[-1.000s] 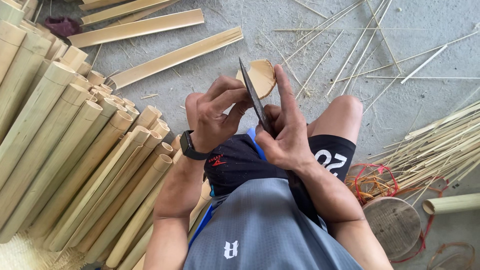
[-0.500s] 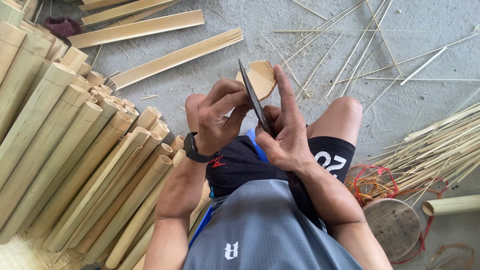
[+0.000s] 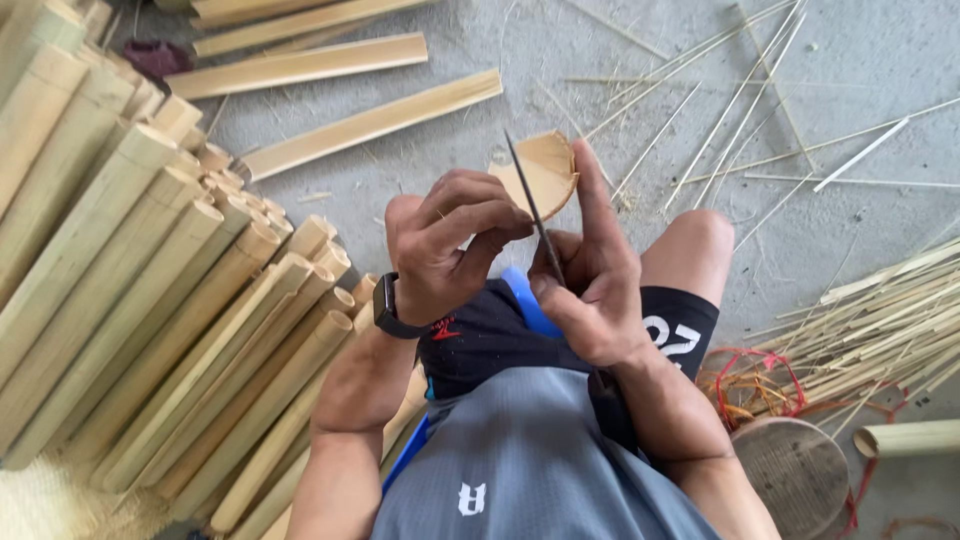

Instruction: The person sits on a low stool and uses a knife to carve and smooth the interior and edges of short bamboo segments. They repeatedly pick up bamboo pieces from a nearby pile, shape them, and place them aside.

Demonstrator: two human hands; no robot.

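My left hand (image 3: 448, 248), with a black watch on the wrist, curls its fingers around a split bamboo piece (image 3: 552, 170) whose half-round end faces up. My right hand (image 3: 592, 285) grips a knife (image 3: 534, 215). Its thin dark blade stands edge-on against the bamboo end, between the two hands. The right forefinger stretches up along the bamboo's side. Both hands are held over my lap, above black shorts and a grey shirt. The knife's handle is hidden inside the right hand.
A big stack of bamboo poles (image 3: 150, 300) fills the left side. Flat split bamboo slats (image 3: 370, 125) lie on the concrete floor ahead. Thin bamboo strips (image 3: 880, 330) are piled at the right, beside red cord (image 3: 750, 385), a round woven stool (image 3: 795, 475) and a short bamboo tube (image 3: 915, 438).
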